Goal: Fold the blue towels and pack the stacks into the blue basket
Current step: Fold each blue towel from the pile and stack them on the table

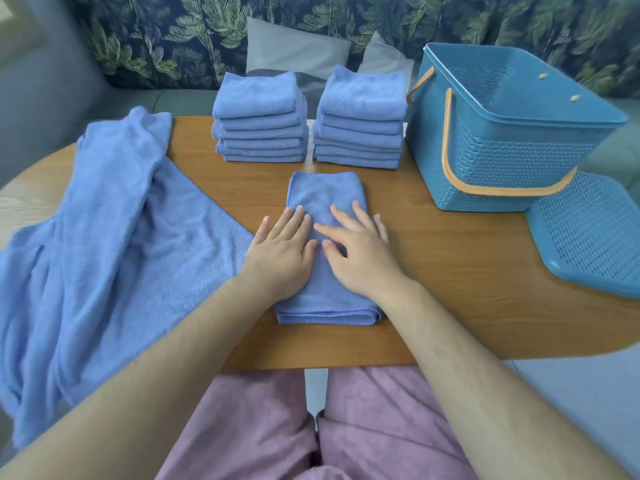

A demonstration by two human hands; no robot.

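- A folded blue towel (325, 199) lies lengthwise in the middle of the wooden worktop (450, 258), its stitched layered edge nearest the person.
- The left hand (282, 249) rests flat on the towel's left half, fingers straight and slightly spread, gripping nothing.
- The right hand (360, 251) lies flat on the right half, fingers stretched forward and a little leftward; its thumb reaches toward the left hand, and the two hands nearly touch over the towel's middle.
- Behind the towel stand two stacks of folded towels, side by side and just apart: the left stack (259, 119) and the right stack (362, 117), both at the far edge of the worktop.
- A heap of unfolded blue towels (104, 237) sprawls over the left end of the worktop and hangs past its near edge.
- The blue basket (502, 147) stands at the right, near the right stack, open at the top, with orange handles hanging down its sides.
- The basket's perforated blue lid (588, 233) lies flat just beside it, at the worktop's right edge.
- Pink trousers (277, 427) show below the worktop.
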